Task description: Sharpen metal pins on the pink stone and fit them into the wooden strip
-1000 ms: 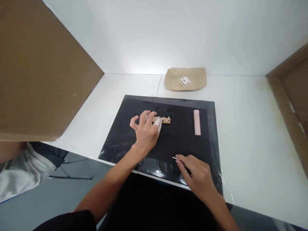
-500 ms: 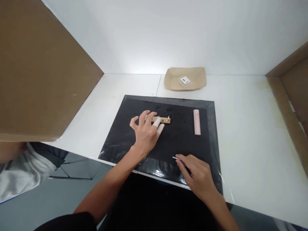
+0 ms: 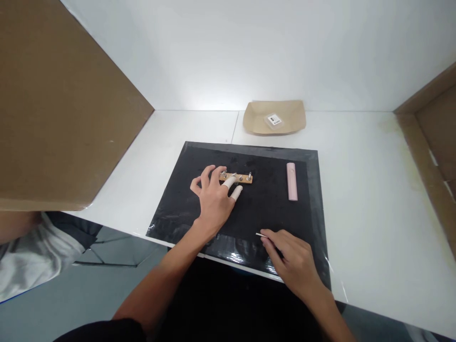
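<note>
On the black mat lies a narrow wooden strip (image 3: 245, 179) with several small metal posts standing on it. My left hand (image 3: 215, 197) reaches over the strip's left part with fingers spread. White finger covers sit on two of its digits, and one covered fingertip is at the strip's near edge; I cannot tell whether it presses on it. Closer to the front edge, my right hand (image 3: 292, 254) is closed in a pinch on a thin white stick (image 3: 260, 234). Only the stick's tip pokes out to the left; the rest is hidden in the fingers.
A slim pink case (image 3: 291, 182) lies at the right of the black mat (image 3: 270, 209). Behind the mat, a brown paper tray (image 3: 251, 124) holds a small clear box (image 3: 273, 121) with a label. Cardboard panels (image 3: 71, 109) stand at both sides. A person's sleeve (image 3: 35, 256) shows at lower left.
My left hand has drawn slightly left, uncovering more of the strip and its left post. My right hand stays in place with the white stick.
</note>
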`<state>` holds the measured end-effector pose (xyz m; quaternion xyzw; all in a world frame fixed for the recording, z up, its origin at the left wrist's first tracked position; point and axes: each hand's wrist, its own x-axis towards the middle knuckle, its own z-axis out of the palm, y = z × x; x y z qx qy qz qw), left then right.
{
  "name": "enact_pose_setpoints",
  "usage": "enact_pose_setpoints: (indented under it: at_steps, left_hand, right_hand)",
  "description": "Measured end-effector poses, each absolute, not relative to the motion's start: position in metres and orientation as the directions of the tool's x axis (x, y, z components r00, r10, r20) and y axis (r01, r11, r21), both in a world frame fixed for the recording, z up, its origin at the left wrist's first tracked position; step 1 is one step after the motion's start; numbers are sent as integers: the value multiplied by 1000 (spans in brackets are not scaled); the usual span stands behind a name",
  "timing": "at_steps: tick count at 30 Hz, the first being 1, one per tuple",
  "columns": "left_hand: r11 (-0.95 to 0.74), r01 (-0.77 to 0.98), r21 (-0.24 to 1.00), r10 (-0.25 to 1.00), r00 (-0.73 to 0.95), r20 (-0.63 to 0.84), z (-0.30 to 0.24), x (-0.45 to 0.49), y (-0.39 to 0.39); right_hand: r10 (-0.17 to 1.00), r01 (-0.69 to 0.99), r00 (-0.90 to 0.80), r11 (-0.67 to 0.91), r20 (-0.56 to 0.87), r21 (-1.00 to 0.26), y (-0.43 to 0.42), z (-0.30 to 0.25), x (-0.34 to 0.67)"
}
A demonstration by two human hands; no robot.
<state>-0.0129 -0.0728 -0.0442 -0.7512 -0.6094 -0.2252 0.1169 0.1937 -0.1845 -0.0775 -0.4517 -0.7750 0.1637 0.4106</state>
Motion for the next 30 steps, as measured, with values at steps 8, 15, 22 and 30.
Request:
enact_pose_setpoints:
  at_steps: [8,15,22,30]
  left_hand:
    - [-242,967,76,868,181,462,-50,-12,-73]
    - [-214,964,156,874,118,471,-48,-11,-77]
    - [-82,875,477,920,-118,374,-23,-13,-81]
    - [246,-22,969,893,-383,-236,-10,-17,-70]
  right_hand:
    - [835,567,-253,537,489,-624,-184,-76,193]
    - [833,573,-254,539,491,-617,-183,-79,193]
    - [833,571,-255,540,491,-618,-183,-78,193]
    - [839,574,-257,532,479,-623,-184,-78,193]
